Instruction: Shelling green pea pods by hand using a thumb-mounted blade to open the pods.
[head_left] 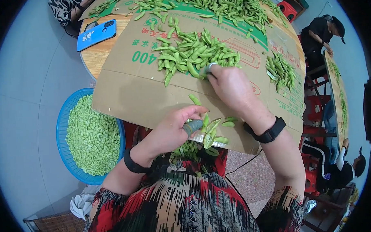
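My left hand [173,130] is over the near edge of a cardboard sheet [131,91], a grey-green cover on one digit. Its fingers stand apart, with nothing seen between them. Just beyond the fingertips lie a few loose green soybean pods [210,133], some looking split. My right hand [231,87] reaches to the near side of a heap of pods [195,52]. Its fingers are curled together, and something pale is wrapped round one of them. The back of the hand hides whatever the fingertips grip. Both wrists wear black bands.
A blue basket [121,136] of shelled green beans stands at the left, below table height. A blue phone [97,35] lies at the far left. Larger pod piles [226,6] cover the far side; a smaller one [281,71] is at right. Other people sit nearby.
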Available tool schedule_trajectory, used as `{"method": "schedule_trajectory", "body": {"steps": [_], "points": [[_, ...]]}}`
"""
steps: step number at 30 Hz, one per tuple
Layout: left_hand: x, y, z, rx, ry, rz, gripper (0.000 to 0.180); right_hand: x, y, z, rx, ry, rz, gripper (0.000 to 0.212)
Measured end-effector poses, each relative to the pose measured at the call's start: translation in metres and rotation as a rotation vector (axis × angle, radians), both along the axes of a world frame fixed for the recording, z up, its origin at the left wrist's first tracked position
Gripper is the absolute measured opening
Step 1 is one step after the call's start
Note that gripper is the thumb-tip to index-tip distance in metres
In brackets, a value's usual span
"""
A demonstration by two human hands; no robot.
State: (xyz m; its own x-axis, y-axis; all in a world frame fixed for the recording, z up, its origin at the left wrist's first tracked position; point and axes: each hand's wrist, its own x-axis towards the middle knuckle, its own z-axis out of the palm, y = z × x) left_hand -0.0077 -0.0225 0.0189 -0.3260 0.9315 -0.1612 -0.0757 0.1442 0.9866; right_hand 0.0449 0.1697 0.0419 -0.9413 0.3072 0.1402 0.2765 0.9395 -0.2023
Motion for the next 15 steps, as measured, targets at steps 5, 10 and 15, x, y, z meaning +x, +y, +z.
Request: {"method": "schedule_trajectory", "body": {"steps": [5, 10, 15], "points": [[0.002, 0.002, -0.005, 0.132, 0.294, 0.062, 0.024, 0.022, 0.019, 0.003, -0.178, 0.272, -0.181, 0.016], [0.008, 0.022, 0.003, 0.302, 0.700, 0.193, 0.029, 0.060, -0.008, 0.012, -1.188, 0.235, -0.409, 0.010], [0.018, 0.032, 0.000, 0.396, 0.868, 0.209, 0.028, 0.084, -0.036, 0.006, -1.602, 0.211, -0.360, 0.011]]}}
